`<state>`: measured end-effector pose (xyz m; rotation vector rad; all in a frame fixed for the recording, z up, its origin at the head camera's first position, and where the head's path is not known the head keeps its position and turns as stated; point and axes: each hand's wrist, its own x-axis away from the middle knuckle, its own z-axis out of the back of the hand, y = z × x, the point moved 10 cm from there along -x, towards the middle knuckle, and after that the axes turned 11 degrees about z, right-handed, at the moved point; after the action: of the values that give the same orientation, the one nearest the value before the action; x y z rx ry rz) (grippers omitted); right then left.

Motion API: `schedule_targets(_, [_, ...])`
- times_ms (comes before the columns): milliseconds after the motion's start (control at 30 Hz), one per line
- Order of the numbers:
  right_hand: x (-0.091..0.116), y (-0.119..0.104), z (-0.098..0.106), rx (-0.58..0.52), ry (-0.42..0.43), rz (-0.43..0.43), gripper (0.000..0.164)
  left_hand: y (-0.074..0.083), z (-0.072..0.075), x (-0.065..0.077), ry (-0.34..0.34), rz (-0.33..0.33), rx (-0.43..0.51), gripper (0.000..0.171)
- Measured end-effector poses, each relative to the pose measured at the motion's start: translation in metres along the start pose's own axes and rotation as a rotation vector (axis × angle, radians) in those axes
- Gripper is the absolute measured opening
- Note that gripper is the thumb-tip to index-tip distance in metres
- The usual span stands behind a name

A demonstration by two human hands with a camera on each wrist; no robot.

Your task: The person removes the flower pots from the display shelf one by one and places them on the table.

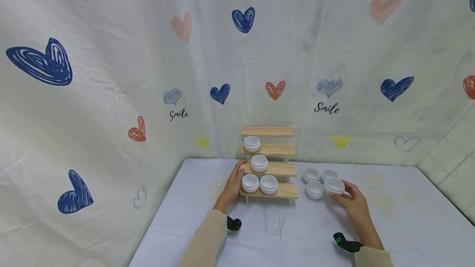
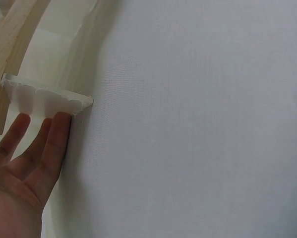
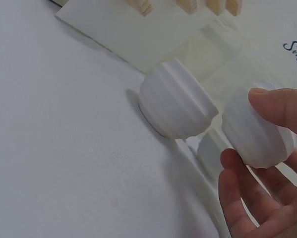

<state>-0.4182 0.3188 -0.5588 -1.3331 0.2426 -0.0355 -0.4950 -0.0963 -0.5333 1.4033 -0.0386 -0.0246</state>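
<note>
A tiered wooden rack (image 1: 283,170) with white side supports (image 2: 44,96) stands at the back middle of the table. My left hand (image 1: 233,184) grips the left end of one of its steps, and in the left wrist view its fingertips touch a white support. Small white ribbed cups sit on the rack: two on the lowest step, a cup (image 1: 259,162) on the one above and another cup (image 1: 252,144) higher up. To the right, my right hand (image 1: 352,203) pinches a white cup (image 3: 257,131) between thumb and fingers, beside other cups (image 1: 315,189).
A white cloth covers the table (image 1: 308,234). Behind it hangs a pale curtain (image 1: 289,52) printed with hearts and "Smile". Dark wrist devices (image 1: 346,243) show at both sleeves. The loose cups stand close together, right of the rack.
</note>
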Motion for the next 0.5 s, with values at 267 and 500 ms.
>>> schedule_targets(267, [0.000,0.007,0.005,0.017,0.021,-0.039,0.093,-0.001,-0.001,-0.001,-0.016,-0.008,-0.001,0.040])
schedule_targets(500, [-0.002,0.014,0.008,0.082,0.015,-0.091,0.096,0.015,0.000,0.009,-0.043,-0.008,0.006,0.041])
